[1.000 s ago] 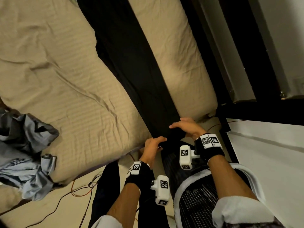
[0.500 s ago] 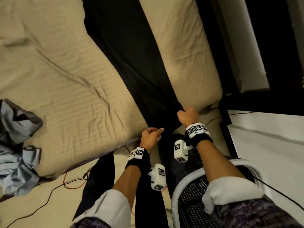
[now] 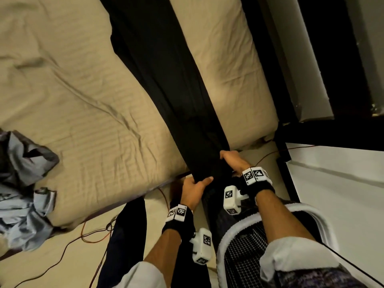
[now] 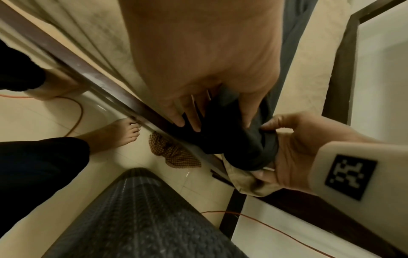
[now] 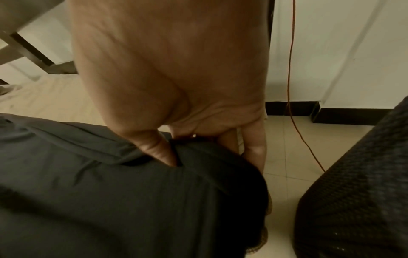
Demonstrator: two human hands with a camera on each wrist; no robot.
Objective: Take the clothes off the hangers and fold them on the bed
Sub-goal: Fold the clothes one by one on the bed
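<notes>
Both hands are clenched on the near end of the black trousers (image 3: 166, 84), which are laid in a long strip across the beige bed (image 3: 72, 96), running from the 12 o'clock edge of the head view down to the mattress edge at about 6 o'clock. The left hand (image 3: 194, 190) pinches the hem between thumb and fingers, thumb on top; the right hand (image 3: 231, 161), at its 2 o'clock, grips the other corner with the fingers curled under the cloth. In the left wrist view the dark fabric is seen bunched in both grasps just over the bed frame (image 4: 123, 97).

Compared with a second ago, the hands are set further apart and each now has its own corner, where before they were close together over the hem; the cloth between them is drawn tighter. The garment is judged to be off its hanger and straightened, so that a first fold toward 12 o'clock seems to be prepared.

Both forearms are extended forward and down, wrists slightly bent, palms turned inward. A crumpled blue-grey garment (image 3: 22, 183) is left at 9 o'clock, and a white-rimmed mesh basket (image 3: 291, 213) stands at 5 o'clock beside the right forearm
</notes>
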